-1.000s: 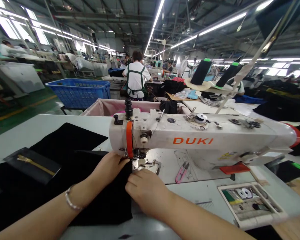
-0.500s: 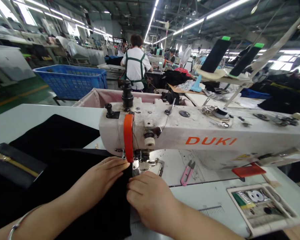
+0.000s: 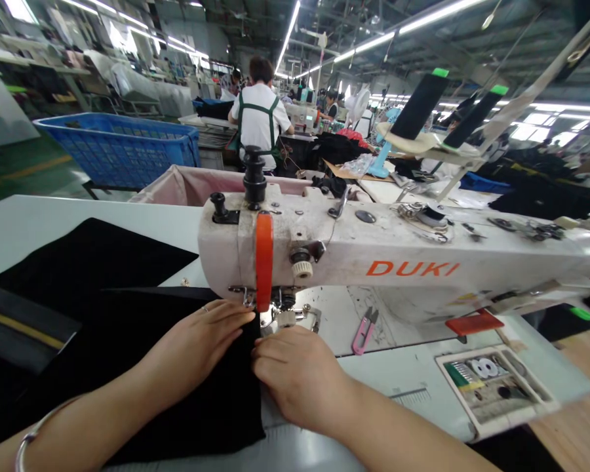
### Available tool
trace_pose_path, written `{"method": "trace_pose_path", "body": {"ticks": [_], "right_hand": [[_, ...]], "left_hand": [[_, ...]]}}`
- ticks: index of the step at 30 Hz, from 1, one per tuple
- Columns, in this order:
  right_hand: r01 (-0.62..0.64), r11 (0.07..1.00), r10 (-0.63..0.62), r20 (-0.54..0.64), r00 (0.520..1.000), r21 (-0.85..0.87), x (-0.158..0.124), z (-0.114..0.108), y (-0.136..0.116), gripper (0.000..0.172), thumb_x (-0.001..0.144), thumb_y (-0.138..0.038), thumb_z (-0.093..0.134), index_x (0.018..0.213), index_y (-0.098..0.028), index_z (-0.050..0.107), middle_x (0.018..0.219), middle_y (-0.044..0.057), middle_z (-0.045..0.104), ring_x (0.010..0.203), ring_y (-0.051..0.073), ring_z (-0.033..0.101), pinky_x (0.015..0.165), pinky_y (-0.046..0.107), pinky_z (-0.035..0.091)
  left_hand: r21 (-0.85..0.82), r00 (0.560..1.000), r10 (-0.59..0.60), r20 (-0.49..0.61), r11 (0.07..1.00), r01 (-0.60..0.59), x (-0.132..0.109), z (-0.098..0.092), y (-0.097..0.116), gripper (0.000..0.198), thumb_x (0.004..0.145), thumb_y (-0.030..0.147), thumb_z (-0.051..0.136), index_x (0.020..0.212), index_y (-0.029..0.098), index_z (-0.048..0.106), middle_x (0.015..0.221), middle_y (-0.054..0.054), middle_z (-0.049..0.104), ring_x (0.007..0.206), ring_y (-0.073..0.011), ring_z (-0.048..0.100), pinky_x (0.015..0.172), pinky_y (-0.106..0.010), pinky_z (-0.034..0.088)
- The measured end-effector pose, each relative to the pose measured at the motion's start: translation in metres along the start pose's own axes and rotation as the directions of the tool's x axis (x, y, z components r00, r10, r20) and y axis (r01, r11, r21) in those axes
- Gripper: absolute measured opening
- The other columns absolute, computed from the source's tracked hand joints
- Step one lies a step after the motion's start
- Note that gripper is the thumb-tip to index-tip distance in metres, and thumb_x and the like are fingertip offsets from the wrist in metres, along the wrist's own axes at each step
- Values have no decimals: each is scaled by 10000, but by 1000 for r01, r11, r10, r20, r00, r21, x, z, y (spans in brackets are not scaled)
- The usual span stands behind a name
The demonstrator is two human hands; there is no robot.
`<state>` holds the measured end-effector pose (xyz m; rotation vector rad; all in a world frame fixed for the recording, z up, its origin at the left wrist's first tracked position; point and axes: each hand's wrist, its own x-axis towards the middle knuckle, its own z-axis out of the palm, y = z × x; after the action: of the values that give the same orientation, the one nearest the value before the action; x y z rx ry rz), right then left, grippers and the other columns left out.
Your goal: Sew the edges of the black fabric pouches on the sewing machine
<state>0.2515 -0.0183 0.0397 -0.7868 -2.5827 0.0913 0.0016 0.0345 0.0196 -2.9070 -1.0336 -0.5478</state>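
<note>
Black fabric (image 3: 216, 406) lies under the head of a white sewing machine (image 3: 324, 242) with an orange strip (image 3: 264, 262) down its front. My left hand (image 3: 204, 341) rests flat on the cloth, fingers stretched out close to the needle area. Curled at the cloth's right edge, my right hand (image 3: 299, 377) grips it just in front of the presser foot; its fingertips are partly hidden. A dark piece with a gold zipper (image 3: 24, 328) lies on the fabric at the left. The needle itself is hidden behind the strip.
Pink thread snips (image 3: 364, 334) lie on the machine bed. An accessory tray (image 3: 494, 387) with bobbins is set at the right. Beyond the table are a pink cloth-lined bin (image 3: 177, 187), a blue basket (image 3: 118, 144) and a seated co-worker (image 3: 259, 118). Thread cones (image 3: 420, 105) stand upper right.
The fabric has slid slightly away from me under the machine, its near edge now farther forward. Both hands keep nearly the same hold. The whole view has shifted a little.
</note>
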Motion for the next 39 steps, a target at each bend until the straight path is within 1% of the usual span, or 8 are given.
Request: {"method": "trace_pose_path", "body": {"ticks": [8,13,17,21,26,31,35,39], "right_hand": [[-52,998,50,45,998,35,2,3,-9,189,979,-83,574,908,-204,700,936,44,771,923,194,722,845,343,539],[-127,979,107,134,985,158,-16,-36,-6,280,974,-67,614,1182,-208,738,1226,55,798,1251,207,684,1154,390,478],[-250,960,225,188,956,124,-31,-57,10,479,962,8,617,1368,-239,682,1425,33,729,1425,218,578,1221,435,424],[-383,921,388,76,918,-79,-14,-37,30,145,991,-114,740,1124,-170,727,1163,95,752,1128,272,664,989,437,554],[-300,935,308,12,951,-189,-1,-18,24,81,1042,-198,705,962,-183,704,1034,82,719,987,267,638,858,408,529],[-102,992,102,7,995,69,-33,-26,-24,299,973,-475,801,942,-210,668,983,12,712,903,217,641,788,379,492],[-70,996,77,-125,989,56,-43,-17,-47,182,1054,-375,691,1072,-194,677,1001,36,743,846,204,641,697,370,496],[15,999,-22,-257,966,-29,-38,3,-47,101,1042,-141,627,1010,-188,710,1015,44,786,827,189,672,666,351,517]], "left_hand": [[-38,997,-41,60,998,43,-9,-10,7,397,1095,299,516,1436,240,711,1454,-60,740,1349,-245,710,1189,-446,563],[61,996,31,80,998,-36,-62,-10,42,1140,830,703,783,1738,216,296,1738,-147,403,1494,-390,567,1097,-505,608],[27,996,64,59,997,-66,-91,-6,57,816,1021,362,582,1754,279,234,1709,-49,467,1501,-287,567,1138,-395,561],[-129,980,-132,150,980,152,-98,-7,53,769,1016,141,388,1735,385,270,1704,24,483,1531,-232,524,1227,-433,469],[-262,957,-281,67,921,288,-92,-8,53,590,1066,279,477,1625,467,479,1590,77,625,1435,-236,632,1172,-386,514],[-382,825,-559,79,747,543,-90,-12,59,389,1105,483,537,1472,425,649,1457,108,730,1325,-237,726,1188,-374,511],[-400,858,-509,65,775,490,-94,-14,57,399,1115,427,512,1497,435,625,1488,89,712,1340,-213,717,1188,-333,526],[-250,947,-322,-18,918,308,-86,-22,54,556,1085,279,474,1612,453,502,1601,71,619,1411,-219,664,1204,-356,533]]}}
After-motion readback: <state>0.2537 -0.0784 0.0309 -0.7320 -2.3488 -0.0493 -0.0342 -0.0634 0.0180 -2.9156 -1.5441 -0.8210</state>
